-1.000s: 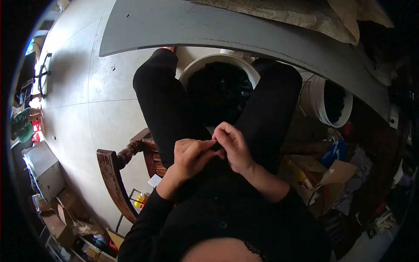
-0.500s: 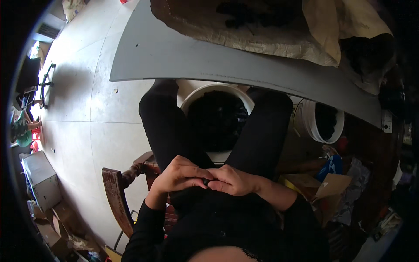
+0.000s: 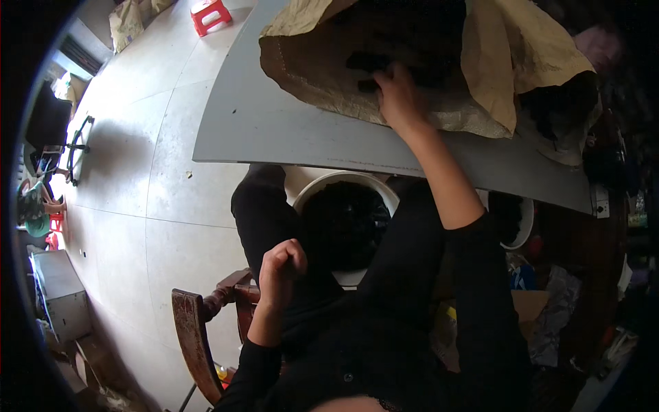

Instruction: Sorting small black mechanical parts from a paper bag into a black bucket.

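Observation:
My right hand point(image 3: 398, 96) reaches over the grey table point(image 3: 261, 137) into the mouth of a brown paper sack point(image 3: 302, 82). Its fingers are bent in a pinch at a dark, rough black piece point(image 3: 368, 62), among other black pieces in the shadowed sack. My left hand point(image 3: 283, 264) is raised above my left thigh with its fingers curled closed. Whatever it may hold is hidden by the fingers. Between my knees stands a white bucket point(image 3: 302, 196) filled with glossy black material.
A second white bucket point(image 3: 527, 223) with black contents sits right, partly behind my right arm. The wooden chair arm point(image 3: 189, 329) is at my left. Cardboard point(image 3: 530, 303) lies lower right. A red stool point(image 3: 210, 16) stands far off on the pale tiled floor.
My hands, together over my lap around a small black piece, have parted. The right has gone up and forward into the sack; the left has stayed near my lap, curled. The view has shifted slightly.

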The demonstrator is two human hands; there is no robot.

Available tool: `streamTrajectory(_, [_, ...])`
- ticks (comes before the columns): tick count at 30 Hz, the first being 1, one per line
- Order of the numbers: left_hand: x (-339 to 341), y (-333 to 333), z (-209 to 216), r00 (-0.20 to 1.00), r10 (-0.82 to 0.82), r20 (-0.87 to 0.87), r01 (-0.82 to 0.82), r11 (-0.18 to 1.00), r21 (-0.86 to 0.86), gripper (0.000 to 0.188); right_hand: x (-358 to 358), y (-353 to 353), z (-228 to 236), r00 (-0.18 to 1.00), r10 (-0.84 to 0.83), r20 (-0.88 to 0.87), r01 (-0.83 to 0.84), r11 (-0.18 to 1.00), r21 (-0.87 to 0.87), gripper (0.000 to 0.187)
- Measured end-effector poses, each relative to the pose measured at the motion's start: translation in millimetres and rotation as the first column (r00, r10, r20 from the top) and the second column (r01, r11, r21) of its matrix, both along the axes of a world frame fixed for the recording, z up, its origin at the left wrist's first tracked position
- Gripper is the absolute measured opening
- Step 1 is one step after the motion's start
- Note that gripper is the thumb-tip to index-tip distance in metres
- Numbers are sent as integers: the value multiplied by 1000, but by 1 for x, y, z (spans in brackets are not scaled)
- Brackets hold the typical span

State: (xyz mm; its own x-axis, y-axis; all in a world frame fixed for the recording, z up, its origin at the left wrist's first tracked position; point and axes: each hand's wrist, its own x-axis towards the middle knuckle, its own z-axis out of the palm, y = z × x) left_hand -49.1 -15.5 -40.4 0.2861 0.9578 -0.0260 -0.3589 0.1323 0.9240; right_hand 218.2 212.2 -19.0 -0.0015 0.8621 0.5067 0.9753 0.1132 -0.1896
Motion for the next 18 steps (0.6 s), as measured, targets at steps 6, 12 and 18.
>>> streamTrajectory(6, [10,4,16,992,126,-19,-127,986,-105,17,-20,-53,51,948,313,-53,-282,907,313,24])
streamTrajectory(12, [19,33,42,927,83,-366,113,868,483,46,-48,-158,41,206,199,-958,-961,228,-159,19])
streamTrajectory(18, [23,20,52,850,149,-505,114,884,453,26,-84,-210,29,-268,-257,-928,-795,604,62,22])
